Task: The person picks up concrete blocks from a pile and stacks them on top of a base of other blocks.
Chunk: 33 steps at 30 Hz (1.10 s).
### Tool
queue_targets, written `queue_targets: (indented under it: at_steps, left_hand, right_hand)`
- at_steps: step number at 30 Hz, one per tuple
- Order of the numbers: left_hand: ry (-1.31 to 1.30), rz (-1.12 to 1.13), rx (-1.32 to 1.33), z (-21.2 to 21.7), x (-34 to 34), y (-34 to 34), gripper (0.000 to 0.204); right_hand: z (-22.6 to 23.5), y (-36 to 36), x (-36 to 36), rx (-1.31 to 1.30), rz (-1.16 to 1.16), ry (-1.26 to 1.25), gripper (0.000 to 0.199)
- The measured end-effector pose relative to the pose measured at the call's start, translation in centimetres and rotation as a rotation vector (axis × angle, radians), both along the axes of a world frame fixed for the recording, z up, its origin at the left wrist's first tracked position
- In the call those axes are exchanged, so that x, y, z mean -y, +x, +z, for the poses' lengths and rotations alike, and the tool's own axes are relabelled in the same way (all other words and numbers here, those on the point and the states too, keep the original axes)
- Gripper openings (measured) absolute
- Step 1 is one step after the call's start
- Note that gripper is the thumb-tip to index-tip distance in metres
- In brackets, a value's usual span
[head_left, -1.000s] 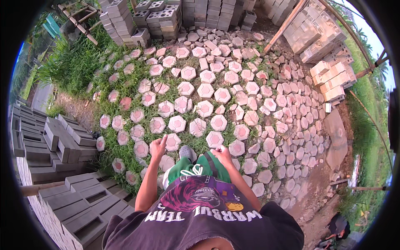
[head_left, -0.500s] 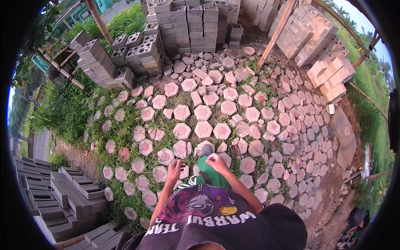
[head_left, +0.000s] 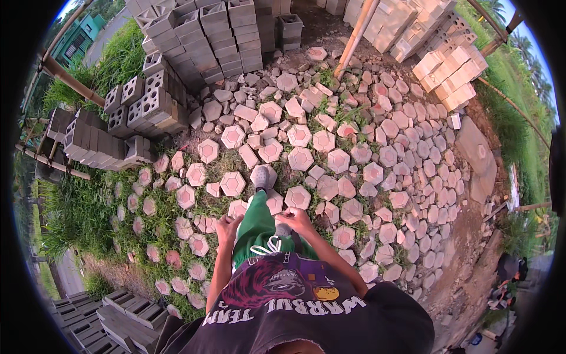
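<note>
My left hand (head_left: 226, 228) is beside my left thigh, close to the green trousers (head_left: 257, 227), with its fingers curled inward. My right hand (head_left: 298, 219) is held in front of my right hip, its fingers also bent closed. Whatever is inside either hand, if anything, is hidden from view. Below the hands, a grey shoe (head_left: 263, 176) rests on a hexagonal paving stone. Nearest my right hand on the ground is a pink-centred hexagonal paver (head_left: 298, 198).
Pavers and rubble cover the uneven, grassy ground. Ahead to the left stand grey hollow-block stacks (head_left: 227, 41), with round-holed blocks (head_left: 147, 106) beside them. A slanted bamboo pole (head_left: 355, 38) rises ahead, and pale blocks (head_left: 451, 76) are stacked farther right. More grey blocks (head_left: 127, 324) lie at lower left.
I have stepped forward, one foot now out ahead. The block stacks have shifted leftward and the view has turned right. Both hands stay curled at waist height, the left nearer the thigh.
</note>
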State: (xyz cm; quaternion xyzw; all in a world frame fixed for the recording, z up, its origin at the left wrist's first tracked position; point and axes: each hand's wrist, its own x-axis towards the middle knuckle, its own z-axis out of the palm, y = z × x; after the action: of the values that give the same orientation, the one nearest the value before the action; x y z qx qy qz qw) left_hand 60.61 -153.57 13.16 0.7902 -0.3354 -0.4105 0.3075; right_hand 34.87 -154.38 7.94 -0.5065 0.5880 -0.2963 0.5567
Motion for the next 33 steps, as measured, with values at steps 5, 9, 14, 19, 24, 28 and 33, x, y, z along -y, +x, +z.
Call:
queue_targets:
  at_steps: [5, 9, 14, 19, 24, 28, 33]
  left_hand:
    - [-0.064, -0.147, -0.041, -2.6, 16.4, -1.8, 0.053]
    - [-0.085, -0.274, -0.135, -3.7, 30.7, -2.9, 0.054]
    - [-0.126, -0.540, -0.011, -0.8, 46.2, -6.2, 0.060]
    - [-0.036, -0.711, -0.042, 0.6, 57.0, -9.4, 0.057]
    - [-0.094, -0.692, -0.110, -0.2, 63.4, -12.2, 0.059]
    - [-0.159, -0.489, -0.242, -4.6, 65.1, -13.8, 0.050]
    - [-0.185, 0.065, -0.276, -8.7, 64.0, -15.2, 0.024]
  right_hand:
    - [-0.7, -3.1, 12.5, -0.119, -0.209, -0.090, 0.044]
    - [1.2, -4.6, 23.2, -0.181, -0.361, 0.028, 0.051]
    - [0.9, -6.8, 32.6, -0.113, -0.485, 0.025, 0.041]
    - [0.6, -7.8, 38.6, 0.087, -0.583, 0.086, 0.026]
    - [-0.9, -11.8, 48.1, 0.109, -0.543, 0.099, 0.018]
    - [-1.1, -15.2, 56.9, 0.067, -0.365, 0.082, 0.028]
    - [-1.1, -20.8, 68.1, -0.095, 0.089, 0.065, 0.029]
